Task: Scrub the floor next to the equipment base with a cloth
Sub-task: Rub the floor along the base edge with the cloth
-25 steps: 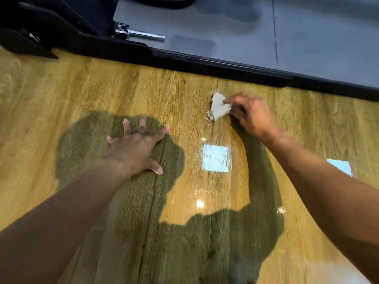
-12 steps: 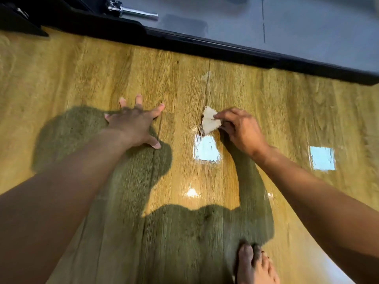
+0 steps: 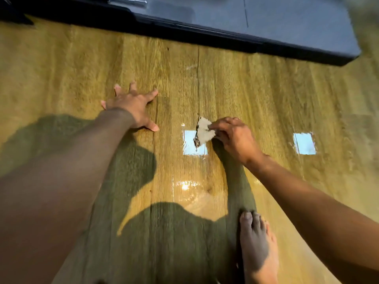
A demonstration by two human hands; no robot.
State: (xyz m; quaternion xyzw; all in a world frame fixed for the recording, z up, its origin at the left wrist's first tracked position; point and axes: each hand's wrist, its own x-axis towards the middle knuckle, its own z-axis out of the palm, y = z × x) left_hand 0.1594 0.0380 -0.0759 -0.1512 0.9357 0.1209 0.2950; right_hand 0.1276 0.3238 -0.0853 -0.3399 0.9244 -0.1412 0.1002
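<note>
Small crumpled off-white cloth (image 3: 204, 131) is pinched at its right edge by the curled fingers (image 3: 220, 125) of the right hand (image 3: 235, 139) and pressed to the glossy yellow wood-grain floor (image 3: 266, 89), the black-rimmed grey equipment base (image 3: 205, 32) lying well beyond it; the left hand (image 3: 133, 107) is spread flat alongside.

Yellow-brown wood-grain plank floor (image 3: 266, 95), smooth, v. glossy (mirrors bright light squares), small off-white cloth scrap (image 3: 204, 130), matt, soft, frayed dirty edge, dark grey equipment base (image 3: 287, 19), smooth matt top w/ black edge trim (image 3: 184, 30), silver metal rod (image 3: 127, 1), shiny, blurred
</note>
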